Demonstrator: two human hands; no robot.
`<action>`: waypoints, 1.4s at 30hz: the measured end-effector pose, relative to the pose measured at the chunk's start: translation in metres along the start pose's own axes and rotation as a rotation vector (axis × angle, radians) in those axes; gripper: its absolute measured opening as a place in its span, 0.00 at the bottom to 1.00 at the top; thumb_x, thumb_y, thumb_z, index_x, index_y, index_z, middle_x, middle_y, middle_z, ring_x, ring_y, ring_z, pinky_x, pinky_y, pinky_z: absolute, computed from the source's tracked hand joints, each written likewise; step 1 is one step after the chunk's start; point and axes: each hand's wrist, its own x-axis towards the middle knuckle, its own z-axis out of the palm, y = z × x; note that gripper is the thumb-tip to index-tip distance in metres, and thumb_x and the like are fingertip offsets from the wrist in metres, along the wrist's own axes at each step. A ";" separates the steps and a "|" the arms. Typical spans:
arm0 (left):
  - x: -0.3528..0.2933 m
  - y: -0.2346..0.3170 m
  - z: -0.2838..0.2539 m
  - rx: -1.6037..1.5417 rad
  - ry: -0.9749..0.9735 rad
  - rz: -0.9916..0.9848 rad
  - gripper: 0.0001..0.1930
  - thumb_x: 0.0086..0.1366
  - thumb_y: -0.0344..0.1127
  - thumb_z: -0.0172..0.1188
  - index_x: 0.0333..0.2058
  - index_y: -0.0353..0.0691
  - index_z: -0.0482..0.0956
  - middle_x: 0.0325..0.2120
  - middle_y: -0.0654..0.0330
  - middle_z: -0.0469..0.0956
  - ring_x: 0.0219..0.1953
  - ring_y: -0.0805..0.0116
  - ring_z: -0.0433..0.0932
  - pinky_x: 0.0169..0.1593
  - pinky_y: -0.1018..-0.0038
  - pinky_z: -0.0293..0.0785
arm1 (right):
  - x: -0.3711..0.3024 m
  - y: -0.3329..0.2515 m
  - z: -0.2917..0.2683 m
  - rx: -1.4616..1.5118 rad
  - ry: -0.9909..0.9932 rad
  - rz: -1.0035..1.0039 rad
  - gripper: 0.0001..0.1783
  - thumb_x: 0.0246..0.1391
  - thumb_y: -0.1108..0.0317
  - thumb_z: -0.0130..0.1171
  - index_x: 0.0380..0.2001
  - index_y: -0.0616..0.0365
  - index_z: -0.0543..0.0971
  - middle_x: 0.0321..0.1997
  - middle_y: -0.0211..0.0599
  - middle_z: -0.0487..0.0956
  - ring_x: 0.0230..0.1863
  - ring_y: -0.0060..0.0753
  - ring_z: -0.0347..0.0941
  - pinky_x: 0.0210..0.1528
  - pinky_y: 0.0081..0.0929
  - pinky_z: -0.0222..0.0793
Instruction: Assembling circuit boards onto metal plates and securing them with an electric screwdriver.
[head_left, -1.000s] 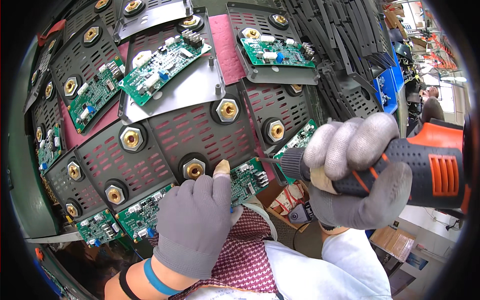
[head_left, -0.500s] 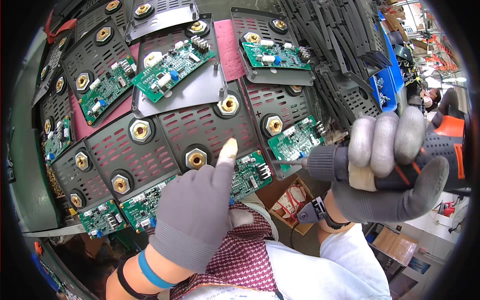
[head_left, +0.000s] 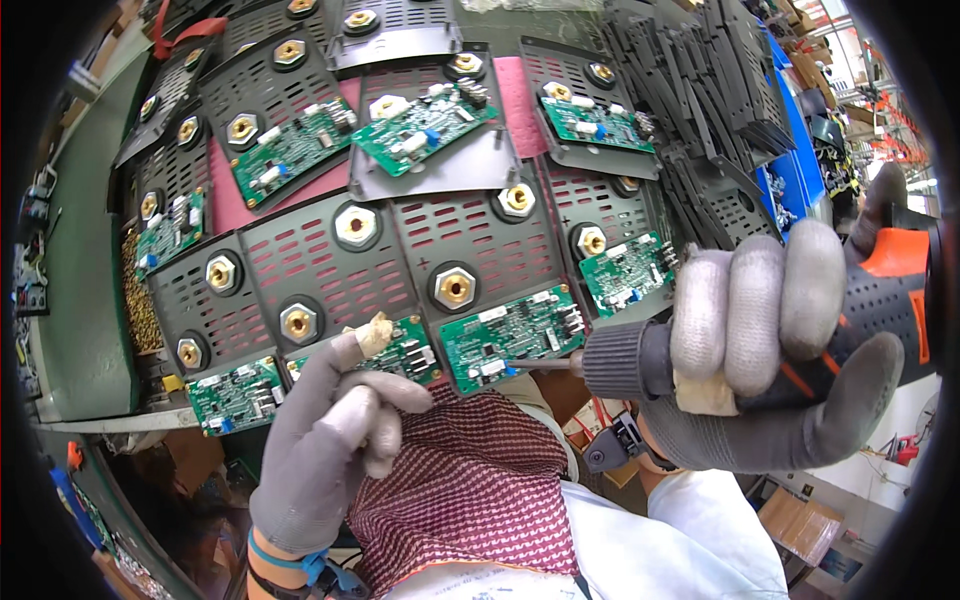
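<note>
My right hand (head_left: 760, 340), in a grey glove with worn pale fingers, is wrapped around a black and orange power drill (head_left: 870, 310). Its thin bit (head_left: 545, 364) points left over a green circuit board (head_left: 515, 335), near a small blue part at the lower edge; contact cannot be made out. My left hand (head_left: 335, 430), also gloved, holds nothing visible; its taped index finger reaches out and the others bend loosely apart. That fingertip is over another circuit board (head_left: 410, 350), partly hidden by the hand. Slotted dark metal plates (head_left: 480, 235) with brass-centred nuts (head_left: 455, 288) lie beyond.
More plates with circuit boards (head_left: 425, 128) cover the bench over a pink sheet (head_left: 517, 105). Dark metal brackets (head_left: 690, 110) are piled at the far right, beside a blue bin (head_left: 795, 160). Small brass-coloured parts (head_left: 150, 310) lie at the left.
My left hand has drawn back toward the lower left, and its middle circuit board now shows whole. The drill bit has moved left over that board. The view has shifted too.
</note>
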 end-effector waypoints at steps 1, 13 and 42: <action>0.000 -0.002 -0.003 -0.002 0.005 0.010 0.19 0.65 0.35 0.46 0.52 0.31 0.65 0.35 0.51 0.77 0.25 0.80 0.67 0.25 0.83 0.65 | 0.001 0.001 0.003 0.017 0.019 -0.001 0.19 0.58 0.49 0.54 0.25 0.49 0.62 0.17 0.27 0.67 0.20 0.23 0.65 0.19 0.21 0.68; 0.008 -0.009 -0.004 -0.019 -0.190 -0.186 0.24 0.65 0.58 0.52 0.36 0.38 0.77 0.20 0.67 0.72 0.18 0.84 0.62 0.21 0.86 0.54 | 0.009 -0.001 0.024 -0.003 -0.038 -0.086 0.18 0.59 0.52 0.51 0.26 0.52 0.64 0.19 0.29 0.68 0.20 0.24 0.66 0.20 0.23 0.69; 0.018 -0.011 0.029 0.000 -0.305 -0.155 0.28 0.66 0.59 0.49 0.40 0.35 0.75 0.18 0.67 0.68 0.17 0.82 0.57 0.19 0.83 0.52 | 0.009 -0.013 0.016 -0.026 -0.019 -0.208 0.16 0.62 0.56 0.45 0.29 0.60 0.67 0.25 0.34 0.70 0.20 0.25 0.68 0.21 0.28 0.72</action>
